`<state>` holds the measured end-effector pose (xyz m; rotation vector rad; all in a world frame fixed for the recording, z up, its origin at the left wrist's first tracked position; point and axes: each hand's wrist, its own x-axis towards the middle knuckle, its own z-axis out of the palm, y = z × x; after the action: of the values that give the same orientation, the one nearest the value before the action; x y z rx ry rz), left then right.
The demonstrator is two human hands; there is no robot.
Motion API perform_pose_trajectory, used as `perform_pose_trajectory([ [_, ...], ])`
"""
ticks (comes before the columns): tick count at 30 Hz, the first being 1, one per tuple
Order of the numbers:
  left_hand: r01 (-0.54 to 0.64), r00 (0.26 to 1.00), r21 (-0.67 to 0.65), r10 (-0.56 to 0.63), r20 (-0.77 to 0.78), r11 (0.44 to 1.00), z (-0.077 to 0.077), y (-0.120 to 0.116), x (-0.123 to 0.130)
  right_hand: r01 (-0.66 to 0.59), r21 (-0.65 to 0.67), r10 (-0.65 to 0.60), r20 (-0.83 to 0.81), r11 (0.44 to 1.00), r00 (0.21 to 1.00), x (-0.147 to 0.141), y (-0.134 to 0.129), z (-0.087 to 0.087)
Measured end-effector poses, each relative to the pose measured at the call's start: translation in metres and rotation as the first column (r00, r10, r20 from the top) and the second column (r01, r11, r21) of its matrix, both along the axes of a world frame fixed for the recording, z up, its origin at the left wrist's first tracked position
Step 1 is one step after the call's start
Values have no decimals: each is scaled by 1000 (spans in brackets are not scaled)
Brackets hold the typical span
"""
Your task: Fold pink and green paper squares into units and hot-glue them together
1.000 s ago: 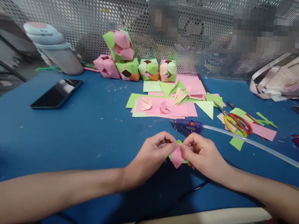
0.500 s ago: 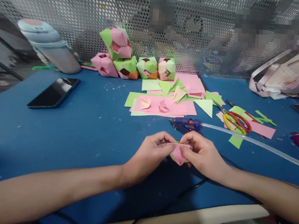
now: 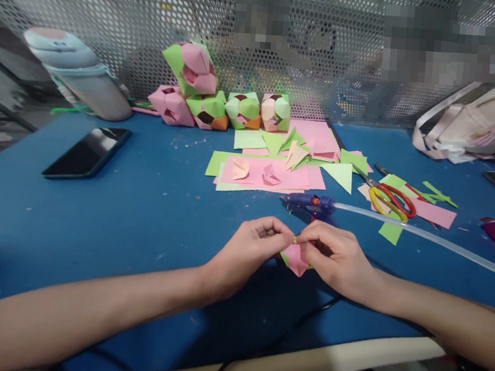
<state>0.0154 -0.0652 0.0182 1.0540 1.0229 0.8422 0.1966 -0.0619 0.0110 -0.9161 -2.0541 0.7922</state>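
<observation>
Between my hands, above the front of the blue table, is a small folded paper piece (image 3: 297, 259) in pink and green. My left hand (image 3: 258, 245) pinches its upper left edge with thumb and index finger. From the other side my right hand (image 3: 336, 256) grips its upper right edge, fingertips almost meeting the left ones. Part of the piece is hidden behind the fingers. Just beyond the hands lies a blue glue gun (image 3: 309, 203) with a long clear glue stick (image 3: 422, 237) running off to the right.
Folded paper balls (image 3: 208, 109) line the mesh partition (image 3: 149, 20), one stacked on top. Pink and green paper sheets (image 3: 299, 178) lie mid-table, beside scissors (image 3: 388, 201) and scraps. A phone (image 3: 87, 154) and bottle (image 3: 81, 78) are left, a bag (image 3: 472, 119) right. People sit behind the mesh.
My fingertips have drawn closer together along the paper piece's top edge, covering more of it; a bit of green shows between them. The view has shifted slightly.
</observation>
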Motion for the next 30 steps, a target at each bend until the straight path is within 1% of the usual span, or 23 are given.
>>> perform_pose_trajectory([
  [2, -5, 1000, 12, 5, -29, 1000, -1, 1, 0, -13, 21, 13, -12, 1000, 1000, 1, 0, -1],
  [4, -30, 998, 14, 30, -62, 999, -2, 1, 0, -19, 15, 19, -8, 1000, 1000, 1, 0, -1],
  [7, -53, 994, 17, 54, -90, 998, 0, 0, 1, 6, -104, -2, 32, 995, 999, 1, -2, 2],
  [9, -41, 995, 31, 44, -91, 999, 1, -1, 1, 35, -188, -23, 65, 982, 998, 0, -3, 3],
  [11, -29, 994, 60, 35, -106, 998, 2, -2, 2, 55, -214, -36, 93, 975, 995, -1, -3, 4],
  [14, -14, 989, 100, 29, -146, 995, 0, -2, 2, 57, -164, -35, 134, 985, 990, -2, -3, 2],
  [19, 68, 985, 93, -52, -163, 993, -3, -2, 1, -18, -24, 21, 146, 1000, 989, -1, -3, 0],
  [21, 61, 977, 138, -30, -213, 989, -4, -1, 0, -22, -15, 24, 157, 1000, 987, -1, -3, 1],
  [23, 17, 968, 209, 37, -249, 978, -4, 0, -1, 3, -50, 6, 166, 999, 986, -1, -2, 4],
  [25, -23, 964, 271, 93, -249, 962, -4, 0, -2, 46, -94, -29, 175, 995, 984, 0, -2, 6],
  [26, -29, 964, 286, 102, -244, 958, -5, 1, -2, 66, -96, -49, 173, 993, 984, 0, -2, 6],
  [28, -8, 967, 286, 80, -240, 958, -7, 1, -3, 74, -61, -63, 162, 995, 985, 0, -1, 5],
  [30, 56, 963, 290, 25, -269, 955, -8, 1, -3, 38, 7, -38, 151, 999, 988, 1, -1, 4],
])
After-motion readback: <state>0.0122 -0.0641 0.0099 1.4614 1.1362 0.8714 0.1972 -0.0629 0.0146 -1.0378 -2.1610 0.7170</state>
